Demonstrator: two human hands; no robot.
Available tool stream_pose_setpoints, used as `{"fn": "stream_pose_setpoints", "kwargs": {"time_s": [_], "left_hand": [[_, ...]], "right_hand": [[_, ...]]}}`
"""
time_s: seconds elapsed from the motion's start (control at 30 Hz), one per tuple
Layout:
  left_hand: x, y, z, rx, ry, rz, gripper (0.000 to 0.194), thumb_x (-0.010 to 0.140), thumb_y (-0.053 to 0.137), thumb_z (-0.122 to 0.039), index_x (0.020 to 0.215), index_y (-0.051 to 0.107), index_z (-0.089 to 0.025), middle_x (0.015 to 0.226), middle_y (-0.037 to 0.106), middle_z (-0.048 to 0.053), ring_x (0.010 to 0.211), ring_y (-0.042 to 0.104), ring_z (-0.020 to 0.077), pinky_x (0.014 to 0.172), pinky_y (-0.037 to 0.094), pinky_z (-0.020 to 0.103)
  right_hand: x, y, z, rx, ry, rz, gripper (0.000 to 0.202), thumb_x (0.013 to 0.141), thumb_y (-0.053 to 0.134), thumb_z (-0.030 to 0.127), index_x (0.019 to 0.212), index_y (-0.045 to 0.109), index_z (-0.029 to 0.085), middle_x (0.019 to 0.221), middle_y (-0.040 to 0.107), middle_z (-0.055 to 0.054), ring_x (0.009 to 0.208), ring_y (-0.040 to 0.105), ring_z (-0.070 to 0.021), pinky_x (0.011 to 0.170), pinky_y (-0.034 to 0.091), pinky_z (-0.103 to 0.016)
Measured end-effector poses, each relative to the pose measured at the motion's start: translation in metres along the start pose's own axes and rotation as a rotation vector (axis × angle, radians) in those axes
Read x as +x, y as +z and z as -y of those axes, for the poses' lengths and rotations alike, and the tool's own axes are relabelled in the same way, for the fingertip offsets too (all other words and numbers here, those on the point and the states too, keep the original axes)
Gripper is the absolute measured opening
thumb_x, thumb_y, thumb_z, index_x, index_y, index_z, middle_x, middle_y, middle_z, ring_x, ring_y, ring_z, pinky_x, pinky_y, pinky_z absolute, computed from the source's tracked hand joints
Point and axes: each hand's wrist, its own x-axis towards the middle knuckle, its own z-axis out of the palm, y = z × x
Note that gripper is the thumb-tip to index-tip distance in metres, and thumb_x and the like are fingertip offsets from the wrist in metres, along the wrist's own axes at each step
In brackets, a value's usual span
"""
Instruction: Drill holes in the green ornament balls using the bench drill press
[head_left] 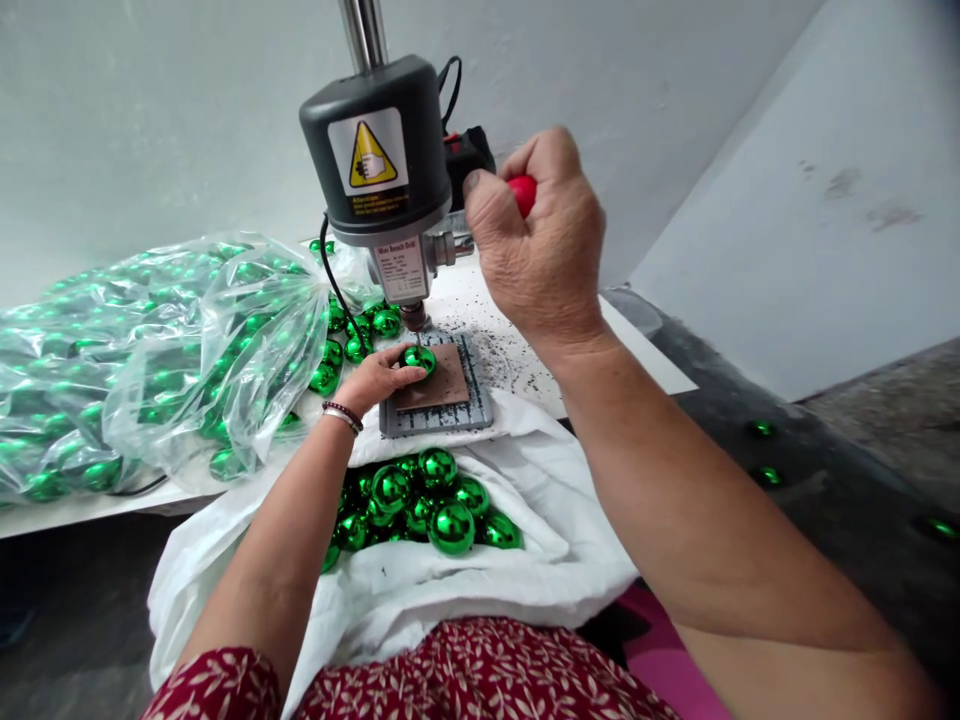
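A shiny green ball (pixel 418 361) is gripped between the thumb and fingers of my left hand (pixel 379 378), over a brown board (pixel 446 380) on the drill's grey base plate (pixel 480 408). Directly above the ball is the chuck of a small bench drill (pixel 375 140); whether the bit touches the ball is too small to tell. My right hand (pixel 540 235) is closed round the red knob (pixel 523 194) of the drill's lever, to the right of the black motor housing.
More green balls (pixel 452 527) lie in a white cloth sack (pixel 525 585) below the plate. Clear plastic bags of green balls (pixel 187 340) cover the left of the white table (pixel 637 350). Dark shavings surround the base. Several balls lie on the floor at right.
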Motion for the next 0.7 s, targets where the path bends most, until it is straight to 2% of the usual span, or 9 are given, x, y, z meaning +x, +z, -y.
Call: {"fn": "stream_pose_setpoints", "kwargs": {"time_s": [0.13,0.23,0.43,0.7], "left_hand": [[-0.007,0.008,-0.004,0.142,-0.035,-0.079,0.078,0.064,0.078,-0.038,0.137,0.056,-0.02,0.095,0.071,0.001,0.082,0.062,0.0171,0.086,0.049,0.031],[-0.013,0.015,-0.012,0.19,-0.026,-0.115,0.077,0.065,0.078,-0.034,0.137,0.056,-0.017,0.09,0.07,0.002,0.081,0.061,0.0175,0.086,0.049,0.031],[-0.015,0.021,-0.018,0.131,-0.03,-0.12,0.072,0.067,0.078,-0.027,0.134,0.058,-0.014,0.092,0.072,0.003,0.09,0.063,0.02,0.09,0.048,0.03],[-0.012,0.024,-0.007,0.054,-0.031,-0.119,0.075,0.064,0.079,-0.029,0.135,0.057,-0.016,0.107,0.072,0.005,0.099,0.063,0.0221,0.094,0.047,0.034]], "right_hand": [[-0.001,0.0,0.0,0.022,0.002,0.012,0.031,0.086,0.056,0.034,0.072,0.032,0.021,0.065,0.035,0.004,0.061,0.03,-0.0064,0.066,0.035,-0.022],[-0.002,0.001,-0.002,0.017,-0.016,0.001,0.031,0.087,0.055,0.035,0.072,0.033,0.02,0.064,0.034,0.005,0.059,0.031,-0.0051,0.064,0.035,-0.021],[-0.006,0.003,-0.016,0.044,-0.125,-0.04,0.03,0.089,0.052,0.044,0.076,0.04,0.02,0.064,0.039,0.005,0.058,0.035,-0.0046,0.063,0.038,-0.021],[-0.019,0.002,-0.016,-0.03,-0.109,-0.094,0.024,0.086,0.051,0.04,0.078,0.043,0.019,0.068,0.046,0.004,0.061,0.039,-0.0055,0.061,0.037,-0.022]]}}
